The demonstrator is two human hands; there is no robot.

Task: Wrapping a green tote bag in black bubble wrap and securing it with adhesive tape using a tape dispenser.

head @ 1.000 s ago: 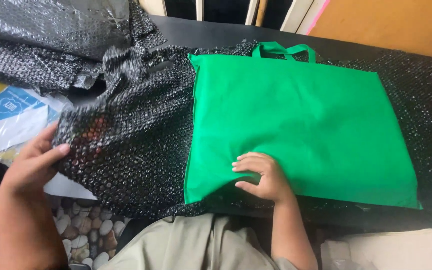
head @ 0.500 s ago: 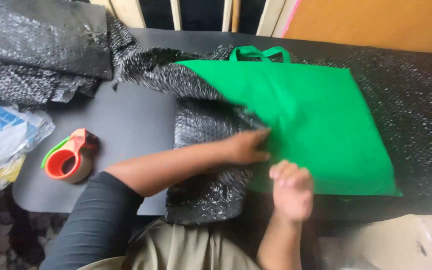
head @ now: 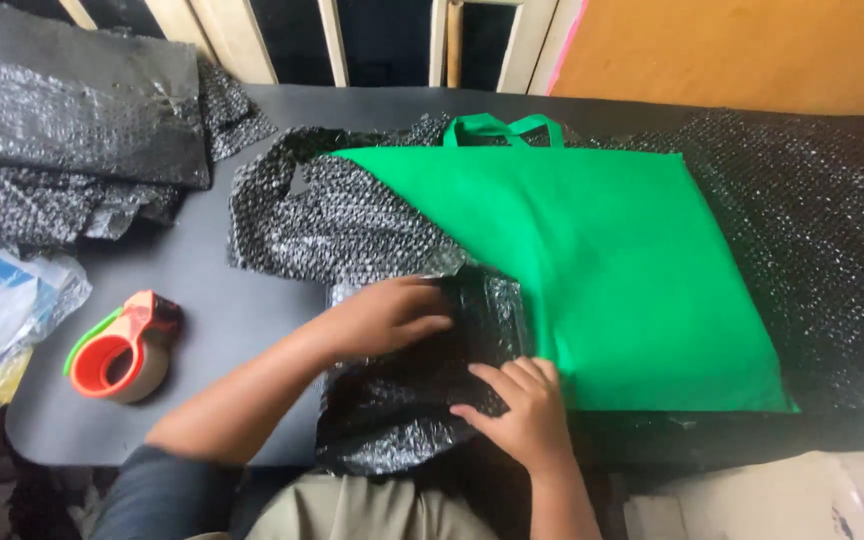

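Presently: dark grey table (head: 242, 320), wooden slats behind, orange wall. Green tote bag (head: 612, 260) lies on black bubble wrap (head: 392, 400) (folded over its corner). Left hand (head: 387, 315) and right hand (head: 522, 415) press flat, grips released. Orange tape dispenser (head: 122, 350) left.

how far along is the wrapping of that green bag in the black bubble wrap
Barely begun, it seems. Done: the green bag lies flat on the black bubble wrap. In hand: the left hand and right hand press a folded flap onto its near left corner. Left: most of the bag is uncovered; the tape dispenser sits untouched.
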